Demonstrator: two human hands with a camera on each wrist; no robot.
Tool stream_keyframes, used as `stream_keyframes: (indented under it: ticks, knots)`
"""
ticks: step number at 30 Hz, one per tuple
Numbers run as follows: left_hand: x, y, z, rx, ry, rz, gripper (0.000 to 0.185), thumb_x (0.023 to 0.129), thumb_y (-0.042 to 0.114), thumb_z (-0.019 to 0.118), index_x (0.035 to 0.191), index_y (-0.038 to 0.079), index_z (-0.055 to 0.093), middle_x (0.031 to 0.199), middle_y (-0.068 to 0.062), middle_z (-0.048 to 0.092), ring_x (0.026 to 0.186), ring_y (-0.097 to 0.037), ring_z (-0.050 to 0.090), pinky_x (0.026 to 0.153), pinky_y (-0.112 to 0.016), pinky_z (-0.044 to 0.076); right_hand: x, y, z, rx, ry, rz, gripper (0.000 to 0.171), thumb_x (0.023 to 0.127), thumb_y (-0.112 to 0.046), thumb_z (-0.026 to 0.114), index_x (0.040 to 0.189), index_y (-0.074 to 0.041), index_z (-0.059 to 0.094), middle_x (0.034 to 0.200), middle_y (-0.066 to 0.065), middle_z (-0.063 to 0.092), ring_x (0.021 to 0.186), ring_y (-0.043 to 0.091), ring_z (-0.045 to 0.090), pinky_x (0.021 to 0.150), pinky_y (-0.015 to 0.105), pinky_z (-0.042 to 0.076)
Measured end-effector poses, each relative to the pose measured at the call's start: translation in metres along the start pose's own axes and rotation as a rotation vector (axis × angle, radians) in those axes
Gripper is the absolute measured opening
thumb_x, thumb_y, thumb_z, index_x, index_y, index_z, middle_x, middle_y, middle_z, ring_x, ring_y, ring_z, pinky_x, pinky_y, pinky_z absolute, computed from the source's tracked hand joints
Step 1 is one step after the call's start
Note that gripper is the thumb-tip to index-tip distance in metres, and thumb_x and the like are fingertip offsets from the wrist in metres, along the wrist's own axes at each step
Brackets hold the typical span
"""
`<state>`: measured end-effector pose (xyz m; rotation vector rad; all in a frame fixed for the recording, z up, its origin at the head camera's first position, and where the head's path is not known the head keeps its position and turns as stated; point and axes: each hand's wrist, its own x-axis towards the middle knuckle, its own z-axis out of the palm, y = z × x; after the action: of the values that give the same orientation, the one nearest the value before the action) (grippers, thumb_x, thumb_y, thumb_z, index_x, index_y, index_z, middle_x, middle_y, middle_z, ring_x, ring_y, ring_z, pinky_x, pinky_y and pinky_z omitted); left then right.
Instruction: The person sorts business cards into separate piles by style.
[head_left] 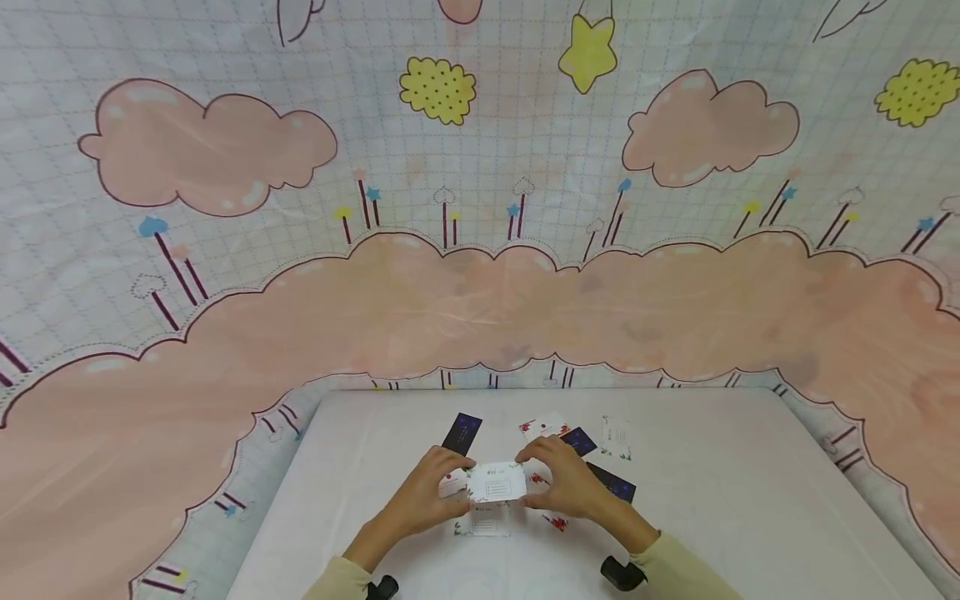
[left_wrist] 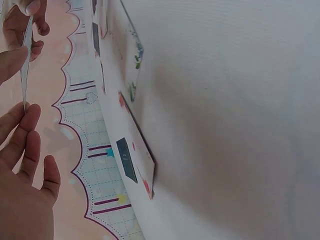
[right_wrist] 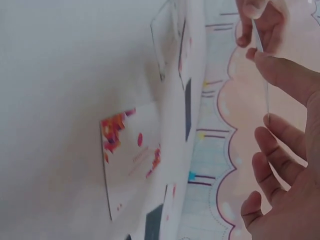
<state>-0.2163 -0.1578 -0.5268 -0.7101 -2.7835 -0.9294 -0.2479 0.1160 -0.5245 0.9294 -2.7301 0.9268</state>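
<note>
Both hands grasp the same card: the left hand (head_left: 431, 492) pinches 1 end between thumb and fingertip, the right hand (head_left: 566, 477) the other. The held card (head_left: 497, 482) is raised clear of the worktop (head_left: 712, 508), level between them. Gripping only the edges leaves its printed face uncovered – probably so the person can see it – and 2 ends held should keep it from bending or tilting.

Below it, partly hidden, lies a leafy card (head_left: 482, 523). Farther out are 3 navy cards (head_left: 462, 433), a red-flowered card (head_left: 544, 427) and a pale card (head_left: 617, 437), lying at mixed angles – a loose scatter rather than rows, it seems. A cloud-print cloth (head_left: 525, 308) hangs behind.
</note>
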Motion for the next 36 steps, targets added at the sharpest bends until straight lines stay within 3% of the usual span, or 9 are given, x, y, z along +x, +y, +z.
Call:
stream_keyframes:
  ticks: [11,23,31,36]
  knots:
    - [-0.009,-0.014,0.002,0.065,0.014,0.029,0.053,0.068,0.028,0.087,0.116,0.020,0.067,0.115,0.008,0.065,0.112,-0.013,0.053,0.098,-0.042,0.047,-0.006,-0.005,0.022,-0.056,0.023,-0.008,0.052,0.062,-0.036,0.090,0.107,-0.024,0.067,0.109,-0.011,0.066,0.105,0.013,0.053,0.089,0.043,0.044]
    - [-0.015,-0.025,0.004,0.150,-0.043,0.064,0.051,0.069,0.038,0.086,0.114,0.021,0.069,0.112,0.007,0.066,0.108,-0.015,0.055,0.093,-0.044,0.044,-0.010,-0.010,0.037,-0.105,-0.009,0.031,0.052,0.062,-0.042,0.089,0.106,-0.022,0.068,0.102,-0.008,0.061,0.100,0.014,0.052,0.080,0.032,0.036]
    - [-0.016,-0.028,0.006,0.169,-0.113,-0.006,0.052,0.070,0.040,0.085,0.114,0.018,0.069,0.106,0.008,0.062,0.109,-0.018,0.055,0.093,-0.044,0.045,-0.011,-0.008,0.047,-0.108,-0.046,0.061,0.051,0.063,-0.043,0.088,0.105,-0.022,0.069,0.097,-0.009,0.060,0.094,0.012,0.049,0.076,0.029,0.034]
    - [-0.016,-0.030,0.009,0.131,-0.139,-0.049,0.053,0.070,0.038,0.085,0.115,0.016,0.069,0.110,0.001,0.063,0.124,-0.034,0.053,0.104,-0.056,0.041,-0.010,-0.007,0.050,-0.128,-0.061,0.079,0.053,0.062,-0.046,0.088,0.105,-0.021,0.070,0.095,-0.008,0.060,0.092,0.011,0.049,0.076,0.030,0.035]
